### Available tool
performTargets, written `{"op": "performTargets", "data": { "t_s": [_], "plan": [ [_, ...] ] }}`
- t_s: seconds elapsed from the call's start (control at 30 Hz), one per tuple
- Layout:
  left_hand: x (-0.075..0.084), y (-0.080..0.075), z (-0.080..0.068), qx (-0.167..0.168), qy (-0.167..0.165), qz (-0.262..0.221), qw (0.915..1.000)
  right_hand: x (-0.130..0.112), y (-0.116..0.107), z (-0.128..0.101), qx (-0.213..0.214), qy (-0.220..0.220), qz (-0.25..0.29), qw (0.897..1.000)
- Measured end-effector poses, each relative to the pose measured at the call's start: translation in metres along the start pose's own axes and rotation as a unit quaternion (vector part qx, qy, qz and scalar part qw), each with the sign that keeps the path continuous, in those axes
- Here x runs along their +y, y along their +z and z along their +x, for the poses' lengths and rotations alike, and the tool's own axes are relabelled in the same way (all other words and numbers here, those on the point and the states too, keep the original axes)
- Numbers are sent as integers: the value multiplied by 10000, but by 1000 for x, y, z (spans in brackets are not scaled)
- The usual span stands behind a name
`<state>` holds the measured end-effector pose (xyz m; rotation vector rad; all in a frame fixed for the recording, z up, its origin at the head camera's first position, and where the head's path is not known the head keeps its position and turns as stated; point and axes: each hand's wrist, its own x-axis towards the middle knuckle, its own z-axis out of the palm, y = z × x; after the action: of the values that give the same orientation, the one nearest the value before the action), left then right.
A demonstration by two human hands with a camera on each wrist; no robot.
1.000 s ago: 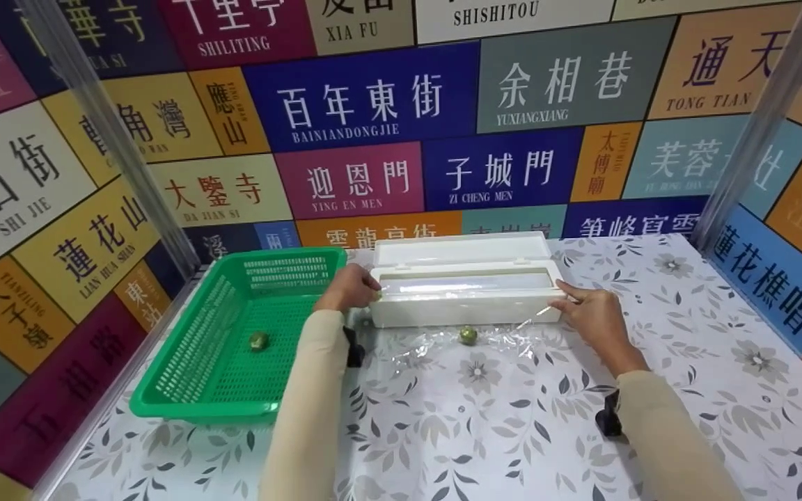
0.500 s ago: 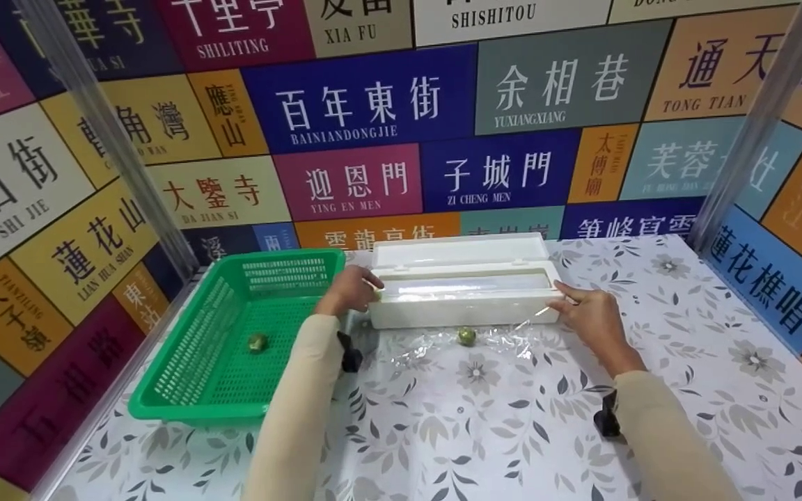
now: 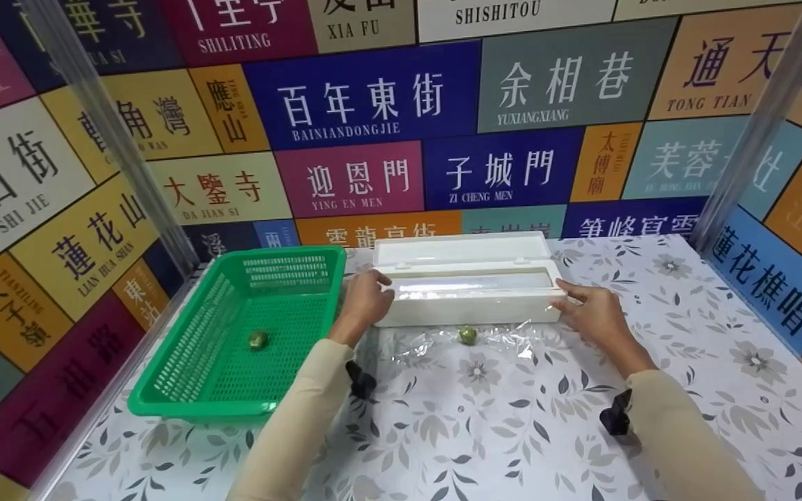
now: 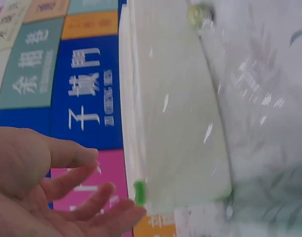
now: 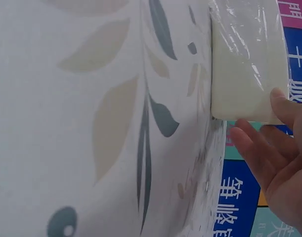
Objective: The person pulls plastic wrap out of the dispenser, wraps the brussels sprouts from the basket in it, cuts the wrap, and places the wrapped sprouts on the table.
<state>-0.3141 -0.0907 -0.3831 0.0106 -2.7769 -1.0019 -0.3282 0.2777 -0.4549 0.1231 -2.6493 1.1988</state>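
A white cling film dispenser box [image 3: 467,309] stands on the table with its lid [image 3: 460,250] raised and a film roll [image 3: 474,282] inside. Clear film [image 3: 415,344] spreads from its front onto the tablecloth, and a small round greenish-gold ball [image 3: 468,335] sits on it. My left hand [image 3: 367,298] is at the box's left end; in the left wrist view its fingers are loosely spread beside a small green slider [image 4: 140,192] on the box edge. At the opposite end my right hand [image 3: 592,313] holds the box corner, thumb on the front, fingers at the end.
To the left stands a green plastic basket [image 3: 199,410] with a similar ball [image 3: 257,340] inside. Behind the box rises a wall of coloured name panels [image 3: 373,90]. A floral cloth [image 3: 512,431] covers the table, and clear posts [image 3: 756,125] stand at the back corners.
My left hand has loosened from the box's left edge and shifted slightly to the right, hiding that corner. The shiny film strand near the right hand no longer shows; the right hand stays.
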Motion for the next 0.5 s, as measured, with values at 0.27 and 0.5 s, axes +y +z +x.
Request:
{"op": "performTargets", "data": {
  "t_s": [0.27, 0.5],
  "plan": [
    [3, 22, -31, 669, -163, -643, 9956, -9, -1, -8, -217, 110, 171, 9996],
    [-24, 41, -43, 1072, -817, -1218, 9834, -19, -6, -19, -402, 1519, 391, 9868]
  ]
}}
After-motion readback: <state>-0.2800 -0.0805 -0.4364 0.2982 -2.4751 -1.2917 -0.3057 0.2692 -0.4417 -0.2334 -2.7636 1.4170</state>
